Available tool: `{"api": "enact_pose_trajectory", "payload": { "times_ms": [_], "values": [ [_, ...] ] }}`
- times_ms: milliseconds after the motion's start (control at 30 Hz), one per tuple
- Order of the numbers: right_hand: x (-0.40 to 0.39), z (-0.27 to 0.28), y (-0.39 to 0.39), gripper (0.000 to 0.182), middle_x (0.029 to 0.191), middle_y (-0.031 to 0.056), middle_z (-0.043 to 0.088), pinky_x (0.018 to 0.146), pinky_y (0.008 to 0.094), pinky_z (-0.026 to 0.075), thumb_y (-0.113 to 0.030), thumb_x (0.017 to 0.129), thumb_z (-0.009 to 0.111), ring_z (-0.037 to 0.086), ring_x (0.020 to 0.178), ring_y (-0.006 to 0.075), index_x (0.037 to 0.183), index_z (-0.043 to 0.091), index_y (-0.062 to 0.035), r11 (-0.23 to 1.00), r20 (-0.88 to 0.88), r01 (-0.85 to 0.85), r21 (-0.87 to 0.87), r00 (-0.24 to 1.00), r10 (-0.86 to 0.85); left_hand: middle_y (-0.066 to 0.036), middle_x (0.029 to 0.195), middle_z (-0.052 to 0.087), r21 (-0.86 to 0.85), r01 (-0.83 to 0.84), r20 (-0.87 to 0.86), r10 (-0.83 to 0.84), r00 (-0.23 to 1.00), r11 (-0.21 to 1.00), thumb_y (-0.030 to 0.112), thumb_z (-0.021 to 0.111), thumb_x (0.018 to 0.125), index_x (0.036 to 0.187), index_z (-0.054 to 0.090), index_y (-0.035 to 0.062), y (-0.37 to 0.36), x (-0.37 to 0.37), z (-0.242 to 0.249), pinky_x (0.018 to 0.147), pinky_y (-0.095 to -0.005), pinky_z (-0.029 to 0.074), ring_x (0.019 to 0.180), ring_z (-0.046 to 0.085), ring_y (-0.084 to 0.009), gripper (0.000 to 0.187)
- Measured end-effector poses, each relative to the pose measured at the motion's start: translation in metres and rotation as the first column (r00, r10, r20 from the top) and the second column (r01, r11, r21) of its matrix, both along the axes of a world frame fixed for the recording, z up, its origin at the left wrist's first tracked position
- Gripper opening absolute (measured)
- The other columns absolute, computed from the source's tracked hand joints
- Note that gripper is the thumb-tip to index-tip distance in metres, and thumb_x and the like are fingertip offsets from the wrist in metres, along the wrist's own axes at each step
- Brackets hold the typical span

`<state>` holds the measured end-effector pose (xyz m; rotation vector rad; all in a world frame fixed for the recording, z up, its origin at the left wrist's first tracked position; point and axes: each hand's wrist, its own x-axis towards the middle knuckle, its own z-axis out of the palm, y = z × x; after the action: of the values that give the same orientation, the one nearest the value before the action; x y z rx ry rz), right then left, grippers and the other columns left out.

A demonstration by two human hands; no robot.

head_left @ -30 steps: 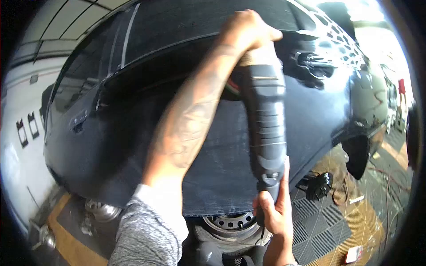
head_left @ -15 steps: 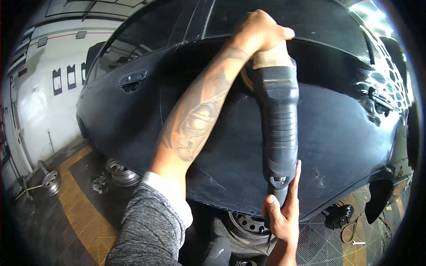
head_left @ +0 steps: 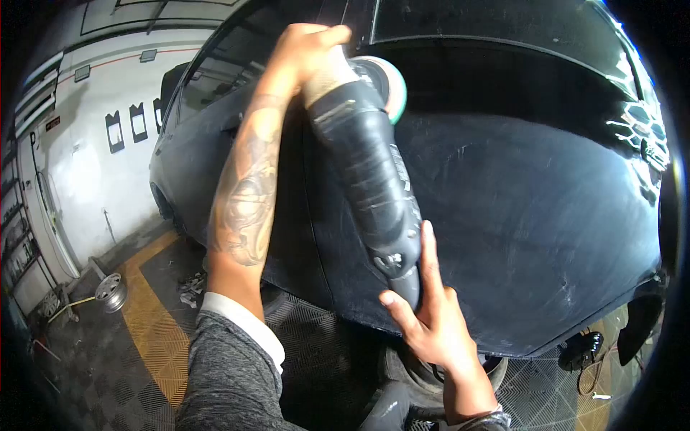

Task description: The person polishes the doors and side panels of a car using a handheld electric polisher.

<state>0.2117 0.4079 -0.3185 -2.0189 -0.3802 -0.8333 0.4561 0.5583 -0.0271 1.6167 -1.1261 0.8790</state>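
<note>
A long black car polisher [head_left: 370, 179] slants across the door panel of a dark car [head_left: 503, 201]. Its round pad [head_left: 394, 90], edged in green, shows at the right of the machine's head, close against the panel. My left hand [head_left: 309, 52] is closed over the tan-wrapped head at the top, slightly blurred. Lower down, my right hand [head_left: 438, 323] supports the grey tail end, its thumb on one side and fingers along the other. Pale smears and dusty marks lie on the door's lower part.
Beneath the car's edge is a wheel with a tire [head_left: 402, 373]. A bare wheel rim [head_left: 111, 292] stands on the tiled floor at left. Near the lower right lie a black coiled item [head_left: 581, 350] and a small wrench [head_left: 601, 396].
Both hands have carried the polisher left, and it now leans with its head to the left. Its pad has come into fuller view. The camera view has also shifted.
</note>
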Motion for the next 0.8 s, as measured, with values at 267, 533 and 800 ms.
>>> {"api": "enact_pose_trajectory", "payload": {
  "times_ms": [267, 533, 800],
  "values": [
    [0.029, -0.001, 0.016, 0.095, 0.094, 0.0346, 0.071, 0.076, 0.0538, 0.058, -0.035, 0.099, 0.067, 0.071, 0.085, 0.0507, 0.166, 0.003, -0.0130, 0.995, 0.000, -0.068, -0.072, 0.998, 0.068, 0.001, 0.076, 0.065, -0.027, 0.023, -0.093, -0.026, 0.995, 0.999, 0.026, 0.066, 0.093, 0.079, 0.070, 0.0033, 0.050, 0.019, -0.017, 0.067, -0.0256, 0.043, 0.071, 0.057, -0.0078, 0.027],
    [-0.010, -0.019, -0.013, 0.094, 0.092, 0.0338, 0.071, 0.077, 0.0517, 0.058, -0.036, 0.099, 0.067, 0.072, 0.085, 0.0504, 0.166, 0.004, -0.0135, 0.998, 0.063, -0.058, 0.021, 0.996, 0.056, 0.000, 0.073, 0.063, 0.041, -0.027, -0.012, 0.027, 1.000, 0.999, 0.025, 0.066, 0.091, 0.077, 0.069, 0.0010, -0.007, -0.030, -0.015, 0.066, -0.0271, 0.044, 0.068, 0.057, -0.0096, 0.028],
    [-0.055, -0.019, -0.037, 0.094, 0.096, 0.0337, 0.071, 0.081, 0.0508, 0.057, -0.035, 0.100, 0.066, 0.071, 0.090, 0.0507, 0.166, 0.004, -0.0127, 0.995, -0.028, -0.012, 0.102, 0.999, 0.014, -0.001, 0.071, 0.065, 0.090, -0.028, 0.051, 0.024, 0.998, 0.996, 0.028, 0.066, 0.091, 0.076, 0.069, -0.0005, -0.065, -0.084, -0.005, 0.064, -0.0279, 0.044, 0.065, 0.057, -0.0100, 0.032]
  ]
}}
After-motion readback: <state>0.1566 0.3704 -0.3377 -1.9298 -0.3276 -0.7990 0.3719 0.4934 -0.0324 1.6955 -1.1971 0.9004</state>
